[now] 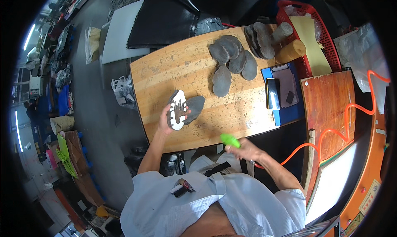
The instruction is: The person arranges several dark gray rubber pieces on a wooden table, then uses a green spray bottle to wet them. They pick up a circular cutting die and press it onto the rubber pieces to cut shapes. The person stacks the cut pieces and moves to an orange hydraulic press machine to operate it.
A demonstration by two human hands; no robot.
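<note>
Shoe workshop: sole blanks (231, 57), wooden workbench (173, 67).

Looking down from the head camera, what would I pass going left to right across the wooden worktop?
Left hand holding a white-and-black shoe sole → grey sole pieces spread in a pile → blue clipboard with a dark phone → red basket.

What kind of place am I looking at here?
Probably a shoe workshop or factory floor. The left hand holds a shoe sole over a wooden workbench, grey sole pieces are piled on it, and an orange air hose runs to the right hand.
</note>
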